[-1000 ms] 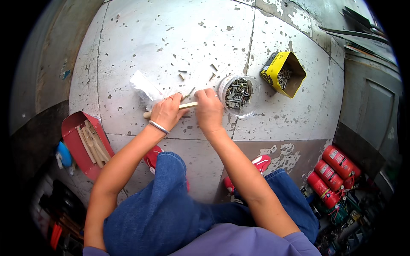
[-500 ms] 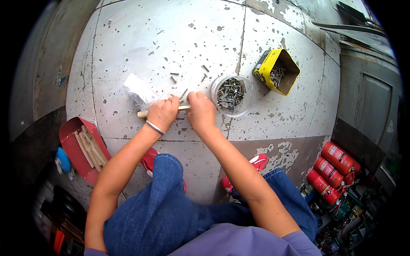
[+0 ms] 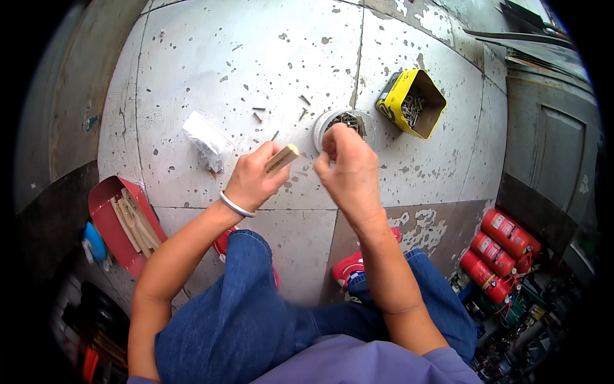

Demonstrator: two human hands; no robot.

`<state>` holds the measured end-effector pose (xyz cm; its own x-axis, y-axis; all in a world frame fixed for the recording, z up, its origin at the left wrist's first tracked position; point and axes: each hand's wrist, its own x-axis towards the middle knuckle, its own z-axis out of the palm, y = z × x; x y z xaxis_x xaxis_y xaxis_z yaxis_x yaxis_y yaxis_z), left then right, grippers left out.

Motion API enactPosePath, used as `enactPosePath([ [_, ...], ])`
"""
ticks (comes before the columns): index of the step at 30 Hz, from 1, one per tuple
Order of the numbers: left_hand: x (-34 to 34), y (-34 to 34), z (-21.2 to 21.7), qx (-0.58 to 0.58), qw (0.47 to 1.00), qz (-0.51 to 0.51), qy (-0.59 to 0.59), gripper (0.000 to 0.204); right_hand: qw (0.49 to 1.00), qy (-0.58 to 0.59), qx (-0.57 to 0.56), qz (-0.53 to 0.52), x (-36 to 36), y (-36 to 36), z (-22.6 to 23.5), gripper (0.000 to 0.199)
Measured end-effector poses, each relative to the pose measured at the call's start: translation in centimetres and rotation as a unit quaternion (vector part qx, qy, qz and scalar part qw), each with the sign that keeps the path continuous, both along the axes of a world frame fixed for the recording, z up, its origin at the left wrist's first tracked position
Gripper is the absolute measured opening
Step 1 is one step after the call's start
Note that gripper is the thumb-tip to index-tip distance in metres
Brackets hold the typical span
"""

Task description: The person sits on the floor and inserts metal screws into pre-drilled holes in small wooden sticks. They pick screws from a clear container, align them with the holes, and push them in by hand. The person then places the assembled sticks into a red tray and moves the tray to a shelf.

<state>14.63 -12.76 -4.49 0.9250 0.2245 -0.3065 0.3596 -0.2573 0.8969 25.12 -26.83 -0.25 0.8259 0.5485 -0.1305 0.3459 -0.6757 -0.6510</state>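
My left hand (image 3: 254, 178) is closed round a pale wooden stick (image 3: 281, 160), whose near-square end points up and to the right. My right hand (image 3: 350, 169) is held over the near part of a clear round tub (image 3: 318, 130) of screws, with its fingers curled in. Whether a screw is between those fingertips is hidden. Metal screws (image 3: 349, 120) show in the tub past my knuckles. A clear plastic bag (image 3: 211, 142) of small parts lies left of my left hand. Several loose screws (image 3: 257, 118) are scattered on the floor beyond both hands.
A yellow and black open tin (image 3: 401, 96) with more screws stands right of the tub. At left lies a red tray (image 3: 102, 203) holding wooden sticks (image 3: 135, 224). Red fire extinguishers (image 3: 492, 256) are at right, by a grey cabinet (image 3: 556, 147).
My right hand has left the wooden stick and moved right, over the tub. My left hand keeps the stick, which has turned from lying level to pointing up and right.
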Motion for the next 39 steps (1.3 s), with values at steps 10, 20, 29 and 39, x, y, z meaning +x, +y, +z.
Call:
enactPosePath([
  [10, 3.1, 5.9, -4.3, 0.077, 0.994, 0.058, 0.056, 0.029, 0.994, 0.066, 0.039, 0.083, -0.5, 2.0, -2.1, 0.009],
  [20, 4.2, 6.0, -6.4, 0.286, 0.95, -0.057, 0.111, 0.024, 0.959, -0.176, -0.112, 0.19, -4.1, 4.9, -10.2, 0.013],
  [29, 3.9, 5.6, -7.3, 0.337, 0.933, -0.085, 0.091, 0.024, 0.923, -0.192, -0.236, 0.236, 5.1, 6.6, -6.8, 0.012],
  [39, 3.8, 5.7, -7.2, 0.325, 0.934, -0.091, 0.121, 0.025, 0.892, -0.183, -0.198, 0.362, 6.5, 6.6, -9.8, 0.005],
])
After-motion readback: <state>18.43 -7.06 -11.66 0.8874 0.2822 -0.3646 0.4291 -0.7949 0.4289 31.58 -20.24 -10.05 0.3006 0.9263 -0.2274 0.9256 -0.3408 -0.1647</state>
